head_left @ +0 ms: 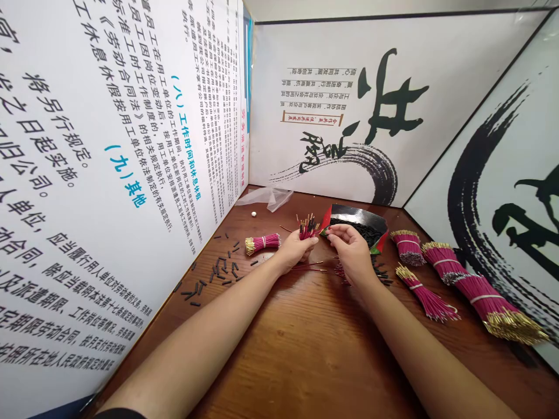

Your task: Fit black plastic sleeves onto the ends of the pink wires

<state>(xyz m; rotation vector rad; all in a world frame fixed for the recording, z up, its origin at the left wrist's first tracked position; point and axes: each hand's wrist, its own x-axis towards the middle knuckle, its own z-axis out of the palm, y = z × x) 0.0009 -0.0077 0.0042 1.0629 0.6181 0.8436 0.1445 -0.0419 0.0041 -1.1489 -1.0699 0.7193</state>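
My left hand (pixel 293 250) is closed round a small bunch of magenta wires (pixel 308 228) whose tips stick up with dark sleeves on them. My right hand (pixel 353 251) is just to its right, fingers pinched together near those tips, on something too small to name. Behind the hands a black and red tray (pixel 358 224) holds many small black sleeves. A few loose magenta wires (pixel 312 267) lie on the wooden table under my hands.
A tied magenta bundle (pixel 262 242) lies left of my left hand, with several loose black sleeves (pixel 218 273) scattered nearby. Several tied bundles with gold ends (pixel 463 282) lie at the right. A clear plastic bag (pixel 266 196) sits at the back. Printed boards wall in the table.
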